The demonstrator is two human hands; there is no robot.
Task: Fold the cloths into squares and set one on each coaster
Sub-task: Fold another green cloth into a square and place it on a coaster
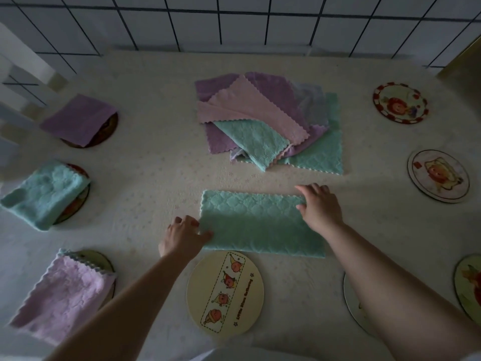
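Note:
A teal cloth (257, 225) lies folded in half as a long rectangle in front of me. My left hand (183, 234) pinches its near left edge. My right hand (320, 204) holds its far right corner, fingers curled over the edge. A bare round coaster with cartoon figures (226, 291) lies just below the cloth. On the left, three coasters each carry a folded cloth: purple (78, 119), teal (45, 192) and pink (63, 293). A heap of unfolded cloths (268, 121) sits at the middle back.
Bare coasters lie on the right: a red-rimmed one (400, 102), a pale one (438, 175), one at the right edge (468, 285), and one partly under my right forearm (351, 298). A tiled wall (234, 19) rises behind the table.

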